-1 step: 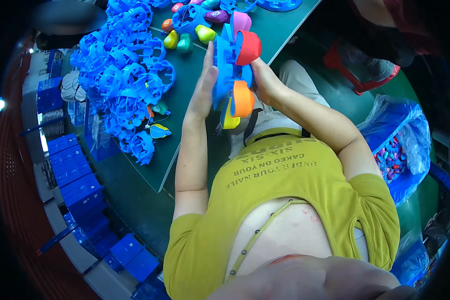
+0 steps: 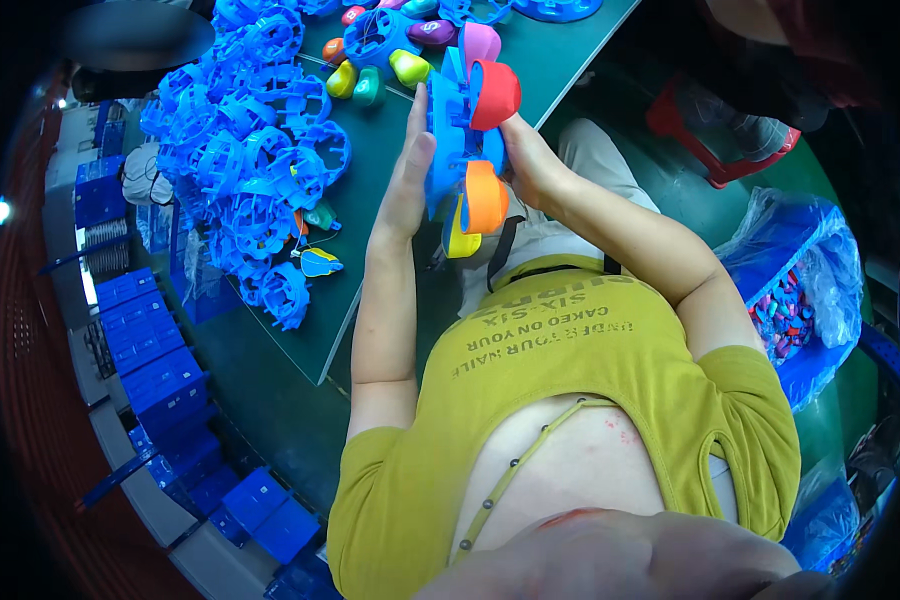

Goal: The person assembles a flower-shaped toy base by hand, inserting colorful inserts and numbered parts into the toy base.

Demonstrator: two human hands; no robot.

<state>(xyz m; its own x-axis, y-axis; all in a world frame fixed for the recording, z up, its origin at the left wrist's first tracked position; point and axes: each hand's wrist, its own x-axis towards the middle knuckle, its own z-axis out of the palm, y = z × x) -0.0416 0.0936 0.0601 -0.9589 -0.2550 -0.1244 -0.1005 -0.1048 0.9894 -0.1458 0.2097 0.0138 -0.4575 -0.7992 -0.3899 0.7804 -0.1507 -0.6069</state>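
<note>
Between my hands a blue plastic ring-shaped toy part (image 2: 450,140) stands on edge, with pink, red, orange and yellow rounded pieces around its right side. My left hand (image 2: 406,180) lies flat along its left side, fingers stretched up and pressed to the blue face. From the right, my right hand (image 2: 533,165) grips the part behind the red piece (image 2: 496,95) and the orange piece (image 2: 487,197); most of its fingers are hidden. Just beyond, loose coloured pieces lie on the green table, among them a yellow-green piece (image 2: 409,67) and a teal one (image 2: 369,88).
A heap of blue plastic frames (image 2: 255,170) covers the left of the green table (image 2: 315,345). A blue bin (image 2: 820,365) lined with clear plastic holds small coloured pieces at my right. Beyond it stands a red stool-like object (image 2: 720,170). Blue boxes (image 2: 155,365) line the left.
</note>
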